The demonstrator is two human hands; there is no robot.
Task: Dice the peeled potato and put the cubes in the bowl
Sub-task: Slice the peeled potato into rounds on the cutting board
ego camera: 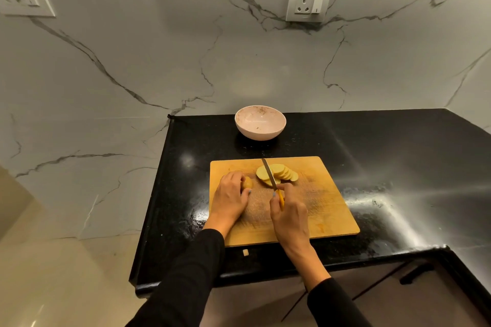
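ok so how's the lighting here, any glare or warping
Head view: dim and warm, with bright glare streaks on the black counter right of the cutting board; wide-angle lens bends the counter edges and wall; potato slices stay legible.

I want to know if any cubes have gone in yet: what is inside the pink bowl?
No potato shows inside the bowl, only some brownish specks on its inner wall. Its near inner side is hidden by the rim. The potato slices lie on the cutting board.
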